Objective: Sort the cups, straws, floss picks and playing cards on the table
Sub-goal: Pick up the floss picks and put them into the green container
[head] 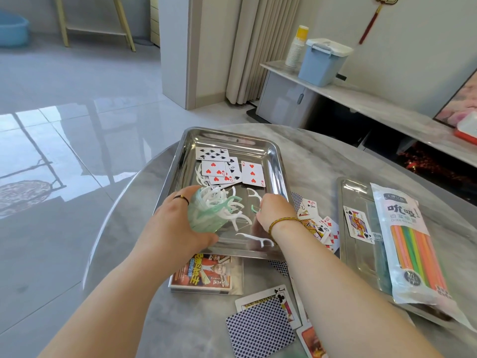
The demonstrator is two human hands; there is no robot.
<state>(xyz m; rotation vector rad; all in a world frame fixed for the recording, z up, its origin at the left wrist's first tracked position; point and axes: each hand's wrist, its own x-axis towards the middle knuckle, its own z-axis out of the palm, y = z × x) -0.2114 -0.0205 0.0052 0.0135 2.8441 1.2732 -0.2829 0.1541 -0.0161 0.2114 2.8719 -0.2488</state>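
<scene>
Gathering floss picks into a clear cup, gripped round its side by the left hand and tipped with its mouth to the right, low inside the steel tray, presumably so that each pick goes in without a long carry. Pinches with the right hand, fingers curled together, what looks like a green floss pick just beside the cup's mouth. Has yet to collect the loose white floss picks on the tray floor near both hands, or the playing cards face up at the far end: an eight of spades, several hearts, a club partly covered. Shows further cards scattered over the bench right of the tray, and a card box at its near edge with yellow Chinese lettering on red, not safely readable. Holds a straw packet in the second tray beside a jack of spades, printed with large Chinese characters over a small Latin line, hardly legible. Places stacked paper cups well apart, on the far sideboard.
</scene>
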